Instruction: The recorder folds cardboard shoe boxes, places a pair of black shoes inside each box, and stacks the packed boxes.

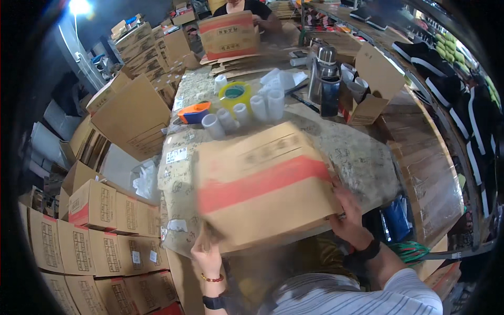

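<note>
A brown cardboard box (pixel 268 184) with a red band is held over the near part of the paper-covered table, tilted and slightly blurred. At its lower left corner, my left hand (pixel 207 254) is closed on the cardboard, and a beaded bracelet shows on that wrist. My right hand (pixel 347 218) grips the box by its right side; some of its fingers are hidden behind the cardboard. Just beyond the box stand several white paper rolls (pixel 240 113), a yellow tape roll (pixel 235 94) and an orange and blue tape dispenser (pixel 194 113).
Across the table a person holds another carton (pixel 228 35) above flat cardboard. A steel flask (pixel 323 65) and an open small box (pixel 365 107) stand at the right. Stacked cartons (pixel 81 247) fill the lower left. Shoes (pixel 446 86) line a rack along the right.
</note>
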Motion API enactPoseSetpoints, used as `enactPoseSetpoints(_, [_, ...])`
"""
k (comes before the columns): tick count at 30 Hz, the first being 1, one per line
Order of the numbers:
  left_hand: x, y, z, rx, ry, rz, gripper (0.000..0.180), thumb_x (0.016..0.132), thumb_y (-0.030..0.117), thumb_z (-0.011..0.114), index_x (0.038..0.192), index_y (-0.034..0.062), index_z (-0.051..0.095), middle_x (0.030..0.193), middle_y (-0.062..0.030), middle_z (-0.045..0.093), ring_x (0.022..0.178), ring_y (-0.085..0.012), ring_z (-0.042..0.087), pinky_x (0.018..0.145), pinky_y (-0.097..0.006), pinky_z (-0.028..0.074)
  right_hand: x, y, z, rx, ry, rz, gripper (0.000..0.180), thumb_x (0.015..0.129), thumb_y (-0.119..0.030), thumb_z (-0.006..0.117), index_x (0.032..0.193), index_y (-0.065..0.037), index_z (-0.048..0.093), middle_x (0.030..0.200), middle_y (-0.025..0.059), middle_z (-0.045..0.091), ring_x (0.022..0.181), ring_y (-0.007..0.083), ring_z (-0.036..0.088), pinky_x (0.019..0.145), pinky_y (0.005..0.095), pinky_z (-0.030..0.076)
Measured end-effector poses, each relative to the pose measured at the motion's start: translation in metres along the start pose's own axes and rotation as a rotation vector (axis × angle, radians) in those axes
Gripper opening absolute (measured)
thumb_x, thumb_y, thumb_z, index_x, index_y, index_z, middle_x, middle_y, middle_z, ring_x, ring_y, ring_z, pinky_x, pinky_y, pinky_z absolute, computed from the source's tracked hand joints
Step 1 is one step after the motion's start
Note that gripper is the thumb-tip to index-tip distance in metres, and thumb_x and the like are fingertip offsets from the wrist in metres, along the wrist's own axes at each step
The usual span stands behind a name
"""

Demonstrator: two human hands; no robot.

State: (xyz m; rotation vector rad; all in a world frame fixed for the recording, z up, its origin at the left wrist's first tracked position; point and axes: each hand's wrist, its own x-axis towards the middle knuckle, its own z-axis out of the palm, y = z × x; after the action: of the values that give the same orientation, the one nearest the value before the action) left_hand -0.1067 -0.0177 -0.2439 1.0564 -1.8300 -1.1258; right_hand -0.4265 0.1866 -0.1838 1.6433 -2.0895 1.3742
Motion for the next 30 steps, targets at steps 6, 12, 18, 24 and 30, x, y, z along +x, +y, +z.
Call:
enactPoseSetpoints(6, [0.053,0.126,0.018,0.086,0.252,0.666,0.054,0.095,0.042,0.046,0.123,-0.0048,0.049,0.133,-0.0168,0.048,0.121,-0.0301,0.047,0.105,-0.039,0.031,0.067,-0.018,-0.05,0.071,0.109,0.044,0.054,0.071,0.007,0.052,0.123,-0.005,0.055,0.12,0.0176,0.057,0.108,0.0363,0.056,0.096,0.0432,0.041])
enactPoseSetpoints(12, [0.144,0.091,0.024,-0.164,-0.039,0.23,0.051,0.095,0.044,0.048,0.123,0.0012,0.047,0.121,-0.0119,0.051,0.109,-0.0197,0.051,0.095,-0.029,0.038,0.139,-0.075,-0.055,-0.2,0.105,-0.237,0.043,0.072,0.003,0.058,0.115,-0.006,0.06,0.106,0.0134,0.061,0.103,0.0316,0.057,0.092,0.0411,0.043])
enactPoseSetpoints(18, [0.154,0.104,0.046,-0.541,-0.286,-0.068,0.055,0.086,0.032,0.066,0.125,0.0003,0.044,0.122,-0.0098,0.052,0.11,-0.0198,0.05,0.095,-0.033,0.04,0.14,-0.012,0.041,-0.122,-0.18,-0.271,0.022,0.079,-0.004,0.062,0.101,-0.005,0.064,0.098,0.0107,0.061,0.099,0.0279,0.058,0.085,0.0398,0.045])
enactPoseSetpoints(24, [0.136,0.129,0.06,0.489,-0.068,0.187,0.11,0.052,0.013,0.087,0.14,0.0054,0.022,0.131,-0.0219,0.044,0.121,-0.037,0.044,0.102,-0.043,0.038,0.146,-0.015,0.044,0.106,-0.105,-0.471,0.016,0.081,-0.019,0.065,0.091,-0.006,0.064,0.093,0.0111,0.061,0.091,0.031,0.058,0.08,0.0405,0.047])
enactPoseSetpoints(30, [0.137,0.107,0.063,0.06,-0.006,0.278,0.093,0.061,0.012,0.083,0.138,0.0045,0.031,0.128,-0.0159,0.047,0.118,-0.0294,0.047,0.098,-0.04,0.041,0.177,0.052,-0.001,0.403,0.394,0.297,0.021,0.091,-0.014,0.056,0.108,-0.001,0.057,0.102,0.0098,0.061,0.096,0.0183,0.057,0.084,0.0319,0.046])
